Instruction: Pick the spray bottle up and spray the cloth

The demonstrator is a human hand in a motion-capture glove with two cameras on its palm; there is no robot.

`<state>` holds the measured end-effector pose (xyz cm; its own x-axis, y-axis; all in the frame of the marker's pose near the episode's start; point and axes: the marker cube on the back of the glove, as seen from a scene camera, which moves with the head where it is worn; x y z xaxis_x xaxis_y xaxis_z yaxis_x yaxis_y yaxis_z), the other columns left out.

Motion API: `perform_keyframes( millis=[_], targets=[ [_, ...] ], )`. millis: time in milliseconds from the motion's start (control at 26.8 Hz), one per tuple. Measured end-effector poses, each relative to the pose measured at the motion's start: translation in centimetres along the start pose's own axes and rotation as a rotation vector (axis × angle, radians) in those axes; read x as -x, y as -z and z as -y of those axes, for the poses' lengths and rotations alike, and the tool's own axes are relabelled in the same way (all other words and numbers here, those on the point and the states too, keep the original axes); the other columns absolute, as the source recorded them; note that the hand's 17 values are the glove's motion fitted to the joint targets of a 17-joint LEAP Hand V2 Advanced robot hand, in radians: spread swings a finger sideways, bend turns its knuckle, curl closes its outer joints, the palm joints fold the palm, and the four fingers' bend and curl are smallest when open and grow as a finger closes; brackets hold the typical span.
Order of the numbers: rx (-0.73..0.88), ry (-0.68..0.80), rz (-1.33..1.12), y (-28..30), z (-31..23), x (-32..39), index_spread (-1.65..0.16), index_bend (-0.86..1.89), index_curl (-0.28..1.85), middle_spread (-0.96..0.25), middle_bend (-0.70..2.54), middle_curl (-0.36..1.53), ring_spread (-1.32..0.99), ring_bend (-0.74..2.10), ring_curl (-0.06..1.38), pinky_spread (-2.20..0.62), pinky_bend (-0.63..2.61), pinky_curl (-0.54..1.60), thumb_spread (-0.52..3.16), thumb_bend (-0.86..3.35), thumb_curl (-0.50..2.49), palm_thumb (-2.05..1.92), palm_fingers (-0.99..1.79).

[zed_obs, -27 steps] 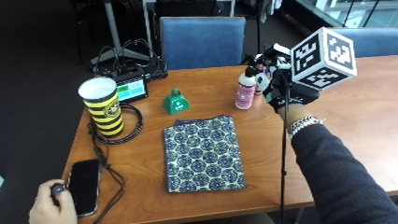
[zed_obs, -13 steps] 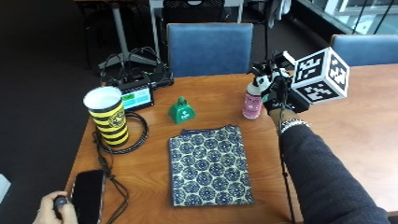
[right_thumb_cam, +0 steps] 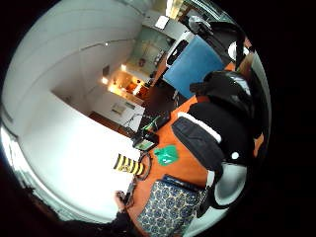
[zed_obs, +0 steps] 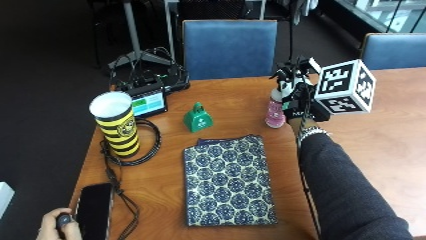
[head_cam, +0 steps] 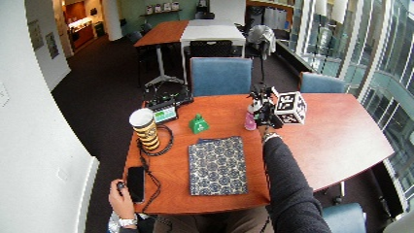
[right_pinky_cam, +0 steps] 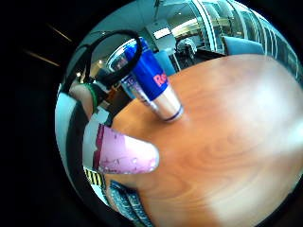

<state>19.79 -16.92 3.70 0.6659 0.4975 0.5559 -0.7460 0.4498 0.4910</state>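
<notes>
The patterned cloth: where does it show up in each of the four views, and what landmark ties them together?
Outside view: cloth lies flat on the table, near the front edge.
Wide outside view: cloth lies in front of the person.
Thumb side palm view: cloth lies beyond the green bell.
Little finger side palm view: only an edge shows, beside the pink bottle.
Shared landmark: the striped yellow cup.

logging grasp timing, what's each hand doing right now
Gloved right hand: at the pink spray bottle; grasp cannot be told.
Bare left hand: holds a small dark object at the table edge.
</notes>
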Motion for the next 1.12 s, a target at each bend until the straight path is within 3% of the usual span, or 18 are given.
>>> perform_keyframes(
  millis=[224, 671, 894, 1118],
  targets=[
    [-0.060, 0.065, 0.105, 0.2, 0.1, 0.6, -0.30, 0.29, 0.42, -0.22, 0.49, 0.49, -0.15, 0.40, 0.38, 0.12, 0.08, 0.25, 1.25, -0.02, 0.22, 0.53, 1.24],
    [-0.284, 0.169, 0.143, 1.1, 0.7, 1.0, -0.29, 0.17, 0.43, -0.23, 0.53, 0.51, -0.20, 0.57, 0.43, -0.14, 0.36, 0.34, 1.33, -0.02, 0.19, 0.46, 1.37],
    [-0.298, 0.181, 0.163, 1.4, 0.8, 0.6, -0.29, 0.19, 0.45, -0.23, 0.54, 0.51, -0.21, 0.60, 0.44, -0.19, 0.40, 0.36, 1.36, -0.01, 0.19, 0.44, 1.36],
    [-0.208, 0.085, 0.173, -0.3, -0.6, -1.1, -0.29, 0.19, 0.46, -0.23, 0.56, 0.51, -0.21, 0.62, 0.44, -0.20, 0.41, 0.37, 1.36, -0.02, 0.18, 0.42, 1.35]
  ],
)
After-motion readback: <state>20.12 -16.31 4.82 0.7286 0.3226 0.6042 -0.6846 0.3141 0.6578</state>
